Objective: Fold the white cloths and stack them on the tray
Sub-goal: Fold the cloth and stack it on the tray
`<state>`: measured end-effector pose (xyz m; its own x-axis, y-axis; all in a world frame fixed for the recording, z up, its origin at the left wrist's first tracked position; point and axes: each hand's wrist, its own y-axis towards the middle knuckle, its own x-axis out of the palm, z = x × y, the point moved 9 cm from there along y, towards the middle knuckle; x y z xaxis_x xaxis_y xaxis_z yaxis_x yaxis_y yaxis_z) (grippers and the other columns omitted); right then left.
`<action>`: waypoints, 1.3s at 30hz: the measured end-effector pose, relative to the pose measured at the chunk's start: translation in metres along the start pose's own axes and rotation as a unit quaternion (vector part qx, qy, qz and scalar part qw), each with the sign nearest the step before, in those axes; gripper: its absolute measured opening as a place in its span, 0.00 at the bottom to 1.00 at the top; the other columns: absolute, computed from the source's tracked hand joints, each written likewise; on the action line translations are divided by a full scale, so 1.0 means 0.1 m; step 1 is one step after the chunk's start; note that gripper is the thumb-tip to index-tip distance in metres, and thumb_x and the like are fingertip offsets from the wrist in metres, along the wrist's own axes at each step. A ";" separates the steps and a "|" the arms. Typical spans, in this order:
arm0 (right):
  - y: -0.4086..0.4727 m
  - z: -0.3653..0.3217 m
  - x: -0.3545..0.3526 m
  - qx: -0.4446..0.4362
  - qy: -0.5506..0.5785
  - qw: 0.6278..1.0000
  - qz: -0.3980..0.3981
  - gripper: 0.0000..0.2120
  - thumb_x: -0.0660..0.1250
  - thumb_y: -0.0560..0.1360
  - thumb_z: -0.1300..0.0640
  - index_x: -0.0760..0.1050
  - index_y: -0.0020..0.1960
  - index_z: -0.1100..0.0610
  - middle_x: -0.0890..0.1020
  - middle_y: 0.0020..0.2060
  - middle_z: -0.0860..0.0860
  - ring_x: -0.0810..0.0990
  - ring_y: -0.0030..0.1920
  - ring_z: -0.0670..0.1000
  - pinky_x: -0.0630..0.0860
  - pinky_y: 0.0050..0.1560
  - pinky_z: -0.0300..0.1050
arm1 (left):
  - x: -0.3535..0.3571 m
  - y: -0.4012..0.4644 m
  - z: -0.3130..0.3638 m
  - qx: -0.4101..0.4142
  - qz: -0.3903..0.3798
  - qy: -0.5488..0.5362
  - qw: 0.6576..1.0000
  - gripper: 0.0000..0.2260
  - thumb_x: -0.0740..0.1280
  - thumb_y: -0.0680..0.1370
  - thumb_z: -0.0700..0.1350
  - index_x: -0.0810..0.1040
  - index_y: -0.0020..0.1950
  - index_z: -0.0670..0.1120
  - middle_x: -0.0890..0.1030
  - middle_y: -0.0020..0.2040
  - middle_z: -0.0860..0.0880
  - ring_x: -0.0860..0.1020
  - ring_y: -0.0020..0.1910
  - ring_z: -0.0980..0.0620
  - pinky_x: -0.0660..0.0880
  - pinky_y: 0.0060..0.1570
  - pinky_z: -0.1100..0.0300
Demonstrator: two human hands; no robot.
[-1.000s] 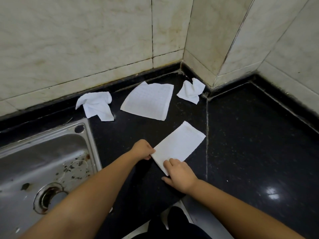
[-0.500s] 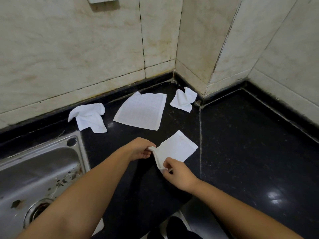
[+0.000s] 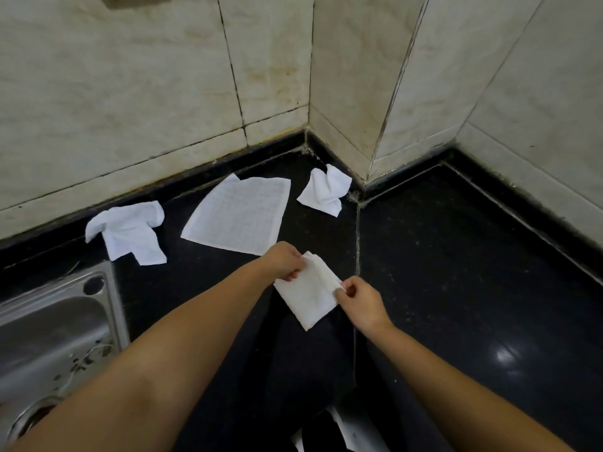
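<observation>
White folded cloth (image 3: 310,295) lies between the hands on the black tabletop (image 3: 456,272). The left hand (image 3: 284,261) pinches its corner at ten o'clock; the right hand (image 3: 357,296) pinches its edge at three o'clock. Beyond lie a crumpled cloth (image 3: 130,233), a flat cloth (image 3: 239,215) and a small crumpled cloth (image 3: 324,190). The steel sink (image 3: 55,334) is cut off at nine o'clock.

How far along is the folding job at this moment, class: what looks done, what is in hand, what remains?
Done: nothing shows as stacked; no tray can be made out for certain. In hand: the left hand and right hand pinch a partly folded cloth above the black counter. Left: a flat cloth and two crumpled cloths lie unfolded near the wall.
</observation>
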<state>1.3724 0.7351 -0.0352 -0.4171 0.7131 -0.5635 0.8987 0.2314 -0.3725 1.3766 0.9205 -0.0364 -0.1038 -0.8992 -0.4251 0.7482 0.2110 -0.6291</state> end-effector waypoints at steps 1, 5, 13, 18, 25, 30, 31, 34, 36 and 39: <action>0.05 0.04 -0.02 0.011 -0.018 1.000 0.000 0.04 0.64 0.75 0.56 0.73 0.43 0.56 0.76 0.36 0.49 0.75 0.38 0.49 0.72 0.39 0.44 | 0.00 0.06 0.06 0.018 0.023 0.077 0.997 0.05 0.64 0.78 0.41 0.78 0.47 0.41 0.77 0.41 0.44 0.77 0.40 0.50 0.75 0.43 0.59; 0.17 0.15 -0.09 0.049 -0.094 0.994 -0.007 0.07 0.62 0.75 0.52 0.72 0.42 0.54 0.78 0.38 0.50 0.77 0.39 0.50 0.70 0.35 0.43 | 0.07 0.24 0.14 0.045 0.066 0.185 0.980 0.11 0.64 0.79 0.49 0.80 0.53 0.43 0.80 0.53 0.44 0.78 0.55 0.46 0.73 0.58 0.53; 0.31 0.04 -0.13 -0.007 -0.274 0.962 0.008 0.15 0.61 0.76 0.49 0.70 0.60 0.55 0.73 0.58 0.54 0.73 0.59 0.55 0.72 0.55 0.51 | 0.12 0.25 0.04 0.056 0.123 0.220 0.966 0.13 0.63 0.78 0.52 0.71 0.56 0.45 0.77 0.49 0.47 0.77 0.49 0.49 0.74 0.48 0.54; 0.52 -0.33 0.00 -0.059 -0.281 0.958 -0.020 0.20 0.59 0.79 0.50 0.65 0.68 0.56 0.71 0.64 0.55 0.69 0.66 0.55 0.69 0.63 0.52 | -0.15 -0.07 -0.12 0.061 0.205 0.112 0.970 0.11 0.64 0.78 0.52 0.68 0.50 0.45 0.76 0.44 0.46 0.75 0.41 0.50 0.71 0.41 0.57; 0.57 -0.35 0.31 0.017 -0.310 0.947 -0.079 0.22 0.62 0.78 0.51 0.62 0.67 0.61 0.73 0.63 0.60 0.74 0.62 0.59 0.73 0.55 0.51 | -0.15 -0.41 -0.74 -0.089 0.200 0.116 0.969 0.26 0.60 0.79 0.59 0.66 0.65 0.39 0.75 0.61 0.41 0.76 0.59 0.42 0.73 0.52 0.52; 0.53 -0.28 0.34 0.044 -0.290 0.952 -0.091 0.19 0.61 0.78 0.55 0.67 0.65 0.62 0.75 0.62 0.59 0.76 0.61 0.58 0.73 0.51 0.48 | 0.13 -0.37 -0.78 -0.083 0.135 0.097 0.983 0.18 0.62 0.79 0.54 0.76 0.54 0.39 0.80 0.54 0.42 0.79 0.51 0.44 0.72 0.42 0.56; 0.51 -0.28 0.35 0.040 -0.288 0.952 -0.097 0.17 0.61 0.78 0.55 0.69 0.64 0.62 0.75 0.62 0.59 0.76 0.60 0.58 0.73 0.50 0.48 | 0.14 -0.36 -0.76 -0.080 0.140 0.076 0.984 0.15 0.63 0.79 0.51 0.77 0.53 0.38 0.80 0.53 0.42 0.79 0.50 0.45 0.72 0.41 0.57; 0.46 -0.24 0.33 0.030 -0.244 0.964 -0.096 0.18 0.61 0.77 0.53 0.69 0.63 0.61 0.74 0.60 0.58 0.75 0.59 0.58 0.71 0.49 0.47 | 0.11 -0.38 -0.65 -0.057 0.171 -0.001 0.984 0.06 0.63 0.78 0.43 0.75 0.45 0.41 0.78 0.44 0.46 0.75 0.40 0.51 0.69 0.36 0.61; 0.46 -0.23 0.27 0.031 -0.155 0.984 -0.086 0.15 0.63 0.76 0.52 0.70 0.58 0.61 0.75 0.52 0.55 0.76 0.53 0.55 0.70 0.46 0.45 | 0.07 -0.41 -0.61 -0.046 0.195 -0.079 0.977 0.09 0.63 0.77 0.41 0.68 0.37 0.46 0.72 0.37 0.50 0.69 0.34 0.55 0.64 0.31 0.62; 0.43 -0.26 0.17 0.045 0.025 0.995 -0.085 0.08 0.64 0.76 0.57 0.68 0.50 0.59 0.73 0.45 0.51 0.74 0.45 0.50 0.70 0.38 0.42 | 0.06 -0.41 -0.55 -0.032 0.183 -0.245 0.952 0.08 0.63 0.76 0.40 0.67 0.38 0.46 0.70 0.38 0.49 0.68 0.36 0.54 0.67 0.35 0.61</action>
<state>1.4071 0.7745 -0.0417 -0.5532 0.7009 -0.4503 0.7986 0.2925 -0.5260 1.3094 0.9276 -0.0493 0.4859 -0.8281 -0.2794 0.6318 0.5537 -0.5424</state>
